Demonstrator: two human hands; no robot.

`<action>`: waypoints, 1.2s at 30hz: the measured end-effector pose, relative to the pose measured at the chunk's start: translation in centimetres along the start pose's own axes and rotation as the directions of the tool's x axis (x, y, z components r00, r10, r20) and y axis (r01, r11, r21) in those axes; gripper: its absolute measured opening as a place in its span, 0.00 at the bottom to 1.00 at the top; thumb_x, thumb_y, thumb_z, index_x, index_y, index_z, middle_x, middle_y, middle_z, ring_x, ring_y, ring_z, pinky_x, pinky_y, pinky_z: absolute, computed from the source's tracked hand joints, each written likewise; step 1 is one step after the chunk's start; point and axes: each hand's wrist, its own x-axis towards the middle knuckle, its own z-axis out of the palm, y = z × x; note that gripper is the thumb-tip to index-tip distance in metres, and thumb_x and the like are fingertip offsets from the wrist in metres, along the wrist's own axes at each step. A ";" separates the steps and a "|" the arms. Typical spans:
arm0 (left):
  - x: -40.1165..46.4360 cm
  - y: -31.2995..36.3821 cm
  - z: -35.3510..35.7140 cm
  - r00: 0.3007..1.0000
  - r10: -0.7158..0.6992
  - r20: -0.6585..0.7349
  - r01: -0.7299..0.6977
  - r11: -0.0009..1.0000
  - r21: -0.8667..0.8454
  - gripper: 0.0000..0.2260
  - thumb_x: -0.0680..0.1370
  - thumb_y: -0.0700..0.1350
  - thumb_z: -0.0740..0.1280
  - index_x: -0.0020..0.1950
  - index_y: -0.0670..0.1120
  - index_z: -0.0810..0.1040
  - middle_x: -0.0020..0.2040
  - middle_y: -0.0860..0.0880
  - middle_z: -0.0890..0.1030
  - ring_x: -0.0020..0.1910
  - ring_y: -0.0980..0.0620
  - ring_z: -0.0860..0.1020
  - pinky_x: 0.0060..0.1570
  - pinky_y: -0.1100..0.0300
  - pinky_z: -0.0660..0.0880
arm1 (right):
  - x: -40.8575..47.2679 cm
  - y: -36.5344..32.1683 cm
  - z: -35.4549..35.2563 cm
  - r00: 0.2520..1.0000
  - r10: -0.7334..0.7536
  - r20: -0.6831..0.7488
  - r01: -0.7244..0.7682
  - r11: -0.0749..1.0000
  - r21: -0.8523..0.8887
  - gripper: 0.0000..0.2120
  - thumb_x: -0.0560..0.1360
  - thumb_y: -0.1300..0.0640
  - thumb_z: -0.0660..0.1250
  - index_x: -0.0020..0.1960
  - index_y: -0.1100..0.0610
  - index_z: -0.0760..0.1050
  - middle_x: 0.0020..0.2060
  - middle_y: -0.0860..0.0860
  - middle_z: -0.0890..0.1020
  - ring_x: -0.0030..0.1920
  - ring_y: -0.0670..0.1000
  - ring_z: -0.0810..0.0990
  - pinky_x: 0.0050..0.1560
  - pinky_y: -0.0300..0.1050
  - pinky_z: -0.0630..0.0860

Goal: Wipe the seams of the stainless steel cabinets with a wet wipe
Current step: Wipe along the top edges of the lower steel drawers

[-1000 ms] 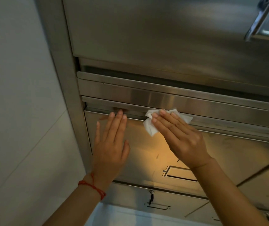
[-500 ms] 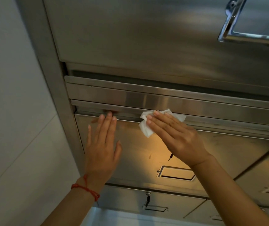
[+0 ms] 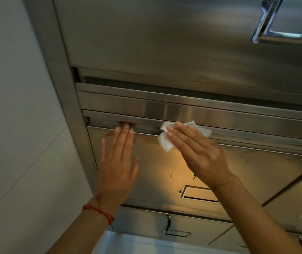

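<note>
A grey wall (image 3: 18,125) fills the left side, and beside it stands the stainless steel cabinet (image 3: 164,43), seen from below. Its large upper door carries a shiny bar handle (image 3: 267,32) at the top right. Under this door run several horizontal steel strips, and below them is a lower door (image 3: 247,173) with a recessed pull (image 3: 197,194). The seam (image 3: 146,130) between the lowest strip and this lower door runs across the middle. The right hand (image 3: 199,153) lies flat with straight fingers and presses the white wet wipe (image 3: 166,140) against this seam; the wipe is crumpled and shows on both sides of the fingertips. The left hand (image 3: 118,162) rests open and flat on the lower door, fingertips touching the seam, holding nothing. A red string bracelet (image 3: 98,210) is around the left wrist.
</note>
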 end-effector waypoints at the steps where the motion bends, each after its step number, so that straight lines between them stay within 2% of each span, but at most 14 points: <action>1: 0.0 0.0 0.0 1.000 -0.002 0.004 0.002 1.000 0.005 0.27 0.73 0.46 0.56 0.70 0.37 0.64 0.71 0.39 0.65 0.71 0.45 0.57 0.65 0.37 0.55 | 0.3 -0.2 0.2 1.000 -0.008 -0.003 0.008 1.000 0.005 0.17 0.75 0.67 0.67 0.63 0.63 0.74 0.62 0.59 0.76 0.65 0.56 0.73 0.65 0.53 0.70; 5: 0.1 0.1 -0.2 1.000 -0.013 0.015 0.013 1.000 0.003 0.27 0.73 0.47 0.56 0.71 0.37 0.63 0.71 0.39 0.65 0.71 0.45 0.57 0.65 0.37 0.55 | 0.5 0.3 0.2 0.995 -0.081 0.066 0.080 0.997 0.015 0.18 0.76 0.66 0.66 0.65 0.63 0.71 0.64 0.58 0.74 0.67 0.55 0.70 0.67 0.52 0.66; 10: 0.0 0.1 -0.3 1.000 -0.001 0.018 0.001 1.000 -0.006 0.27 0.73 0.47 0.56 0.71 0.37 0.63 0.71 0.40 0.64 0.71 0.45 0.57 0.65 0.37 0.55 | -0.3 0.5 -0.3 0.998 -0.018 0.056 0.018 1.000 -0.002 0.20 0.73 0.66 0.69 0.64 0.64 0.72 0.63 0.60 0.75 0.65 0.57 0.72 0.65 0.54 0.69; 16: 0.0 -0.1 -0.3 1.000 -0.008 0.021 0.008 1.000 -0.002 0.27 0.73 0.45 0.61 0.71 0.37 0.63 0.71 0.40 0.65 0.71 0.46 0.57 0.65 0.38 0.55 | 0.4 0.1 -0.1 0.997 -0.045 0.063 0.044 0.999 0.022 0.19 0.75 0.66 0.66 0.65 0.64 0.71 0.64 0.59 0.74 0.67 0.56 0.70 0.67 0.53 0.67; 18: 0.0 0.0 -0.4 1.000 -0.004 0.025 0.004 1.000 -0.007 0.27 0.73 0.46 0.58 0.71 0.37 0.63 0.71 0.40 0.65 0.71 0.46 0.57 0.65 0.38 0.55 | -0.1 0.3 -0.4 0.998 -0.027 0.065 0.027 1.000 -0.007 0.19 0.75 0.66 0.67 0.65 0.64 0.70 0.64 0.59 0.73 0.67 0.56 0.69 0.67 0.54 0.66; 21: 0.0 0.0 -0.5 1.000 -0.006 0.028 0.006 1.000 -0.005 0.27 0.73 0.44 0.61 0.71 0.37 0.63 0.71 0.40 0.65 0.71 0.46 0.57 0.65 0.37 0.56 | -0.1 -0.2 -0.3 0.999 0.006 0.038 -0.005 1.000 -0.026 0.19 0.73 0.67 0.68 0.64 0.64 0.73 0.62 0.60 0.75 0.65 0.57 0.72 0.65 0.55 0.69; 23: 0.0 0.1 -0.5 1.000 -0.008 0.030 0.008 1.000 0.000 0.27 0.73 0.45 0.59 0.71 0.38 0.63 0.71 0.41 0.64 0.71 0.46 0.57 0.65 0.38 0.55 | 0.3 -0.6 0.0 1.000 0.001 0.032 0.000 1.000 -0.023 0.18 0.73 0.67 0.68 0.63 0.64 0.74 0.62 0.59 0.76 0.64 0.57 0.73 0.64 0.53 0.70; 30: 0.0 0.0 -0.6 0.999 -0.003 0.047 0.003 1.000 0.004 0.27 0.73 0.47 0.55 0.71 0.38 0.63 0.71 0.40 0.65 0.71 0.46 0.57 0.65 0.37 0.55 | -0.4 0.2 -0.3 0.999 -0.014 0.049 0.015 1.000 -0.018 0.16 0.77 0.66 0.62 0.65 0.63 0.71 0.63 0.59 0.75 0.66 0.57 0.72 0.65 0.54 0.69; 33: 0.0 0.0 -0.6 0.999 0.000 0.043 0.001 1.000 -0.006 0.27 0.74 0.47 0.55 0.71 0.37 0.63 0.71 0.41 0.64 0.71 0.46 0.57 0.66 0.38 0.55 | -0.4 -0.1 -0.1 1.000 0.014 0.023 -0.014 1.000 -0.007 0.18 0.75 0.66 0.66 0.64 0.63 0.72 0.62 0.59 0.76 0.64 0.57 0.73 0.64 0.54 0.71; 36: 0.0 0.1 -0.4 1.000 -0.005 0.031 0.006 1.000 -0.012 0.27 0.74 0.47 0.56 0.71 0.37 0.63 0.71 0.41 0.64 0.71 0.46 0.57 0.66 0.38 0.55 | -0.3 0.1 -0.1 0.999 -0.015 0.040 0.015 1.000 0.006 0.20 0.73 0.66 0.69 0.64 0.63 0.72 0.63 0.59 0.75 0.65 0.56 0.72 0.65 0.53 0.68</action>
